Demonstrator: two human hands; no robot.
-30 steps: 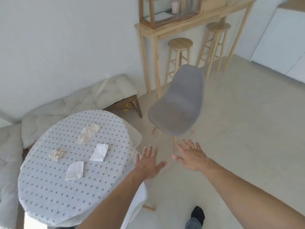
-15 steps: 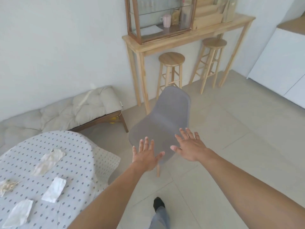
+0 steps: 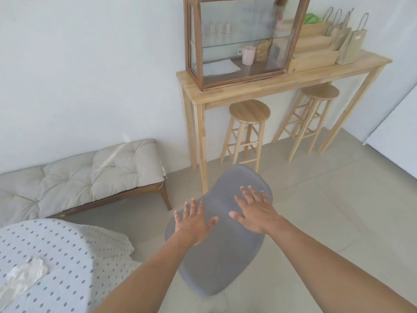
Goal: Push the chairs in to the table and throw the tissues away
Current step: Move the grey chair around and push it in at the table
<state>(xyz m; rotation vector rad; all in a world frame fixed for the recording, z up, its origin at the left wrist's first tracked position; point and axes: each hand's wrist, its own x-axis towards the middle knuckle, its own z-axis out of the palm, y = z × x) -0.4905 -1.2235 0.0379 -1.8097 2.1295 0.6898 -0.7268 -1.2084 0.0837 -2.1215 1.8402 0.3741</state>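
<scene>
From the head camera, a grey moulded shell chair point(image 3: 220, 251) with a matte, softly curved seat and back stands on the pale tiled floor point(image 3: 338, 222) just beside the round table with a dotted white cloth point(image 3: 56, 256), not tucked under it (its legs are hidden beneath the shell). The left hand point(image 3: 194, 224) and right hand point(image 3: 255, 213) reach over the chair with fingers spread flat, gripping nothing; whether the palms touch it is unclear. A crumpled white tissue point(image 3: 22, 279) lies on the cloth near the lower left edge.
</scene>
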